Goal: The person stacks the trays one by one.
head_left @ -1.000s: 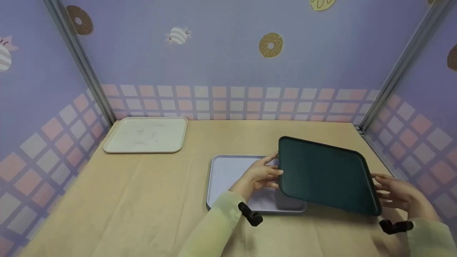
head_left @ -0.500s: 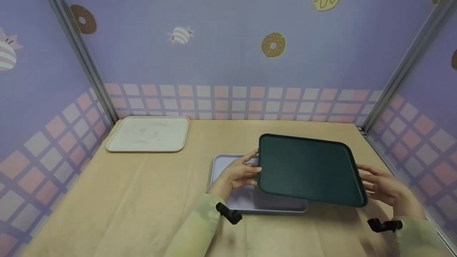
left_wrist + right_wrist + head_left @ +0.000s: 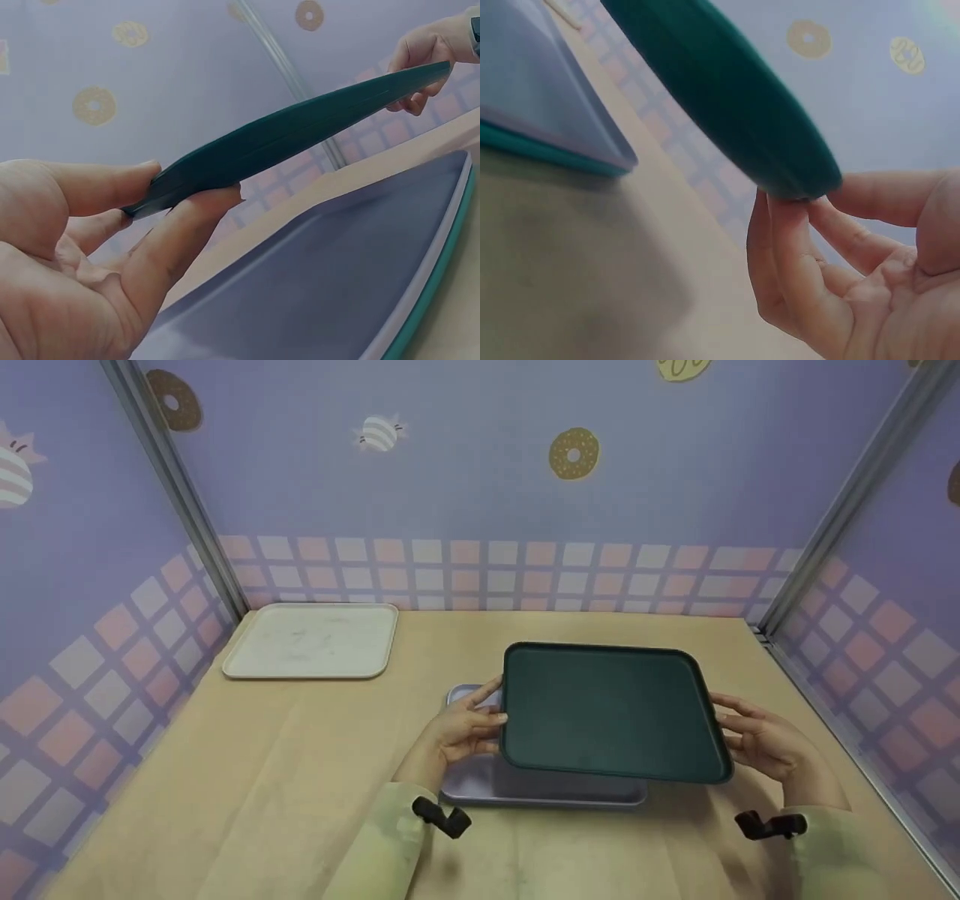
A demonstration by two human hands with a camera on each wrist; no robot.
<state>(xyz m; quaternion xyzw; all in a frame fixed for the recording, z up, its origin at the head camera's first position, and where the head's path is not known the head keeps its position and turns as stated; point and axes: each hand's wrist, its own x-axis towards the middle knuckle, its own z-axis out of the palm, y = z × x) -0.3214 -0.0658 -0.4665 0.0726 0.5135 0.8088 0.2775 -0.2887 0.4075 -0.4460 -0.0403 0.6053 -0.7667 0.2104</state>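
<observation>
A dark green tray [image 3: 607, 712] hangs in the air between both hands, its right side a little lower in the head view. My left hand [image 3: 461, 731] pinches its left edge, thumb above and fingers beneath. At the opposite edge my right hand [image 3: 769, 746] grips it the same way. Below lies a lavender tray [image 3: 540, 791], partly hidden by the raised one. In the left wrist view a green rim [image 3: 442, 277] shows directly under the lavender tray [image 3: 322, 262]. The right wrist view shows the underside of the held tray [image 3: 735, 97].
A white tray [image 3: 311, 641] with faint grey smudges lies at the back left of the table [image 3: 300, 780]. Patterned walls [image 3: 480, 472] enclose the table at the back and both sides, with metal posts [image 3: 847, 495] at the corners.
Both hands have carried the dark green tray leftward, over more of the lavender tray. It has become more level. The white and lavender trays stay in place.
</observation>
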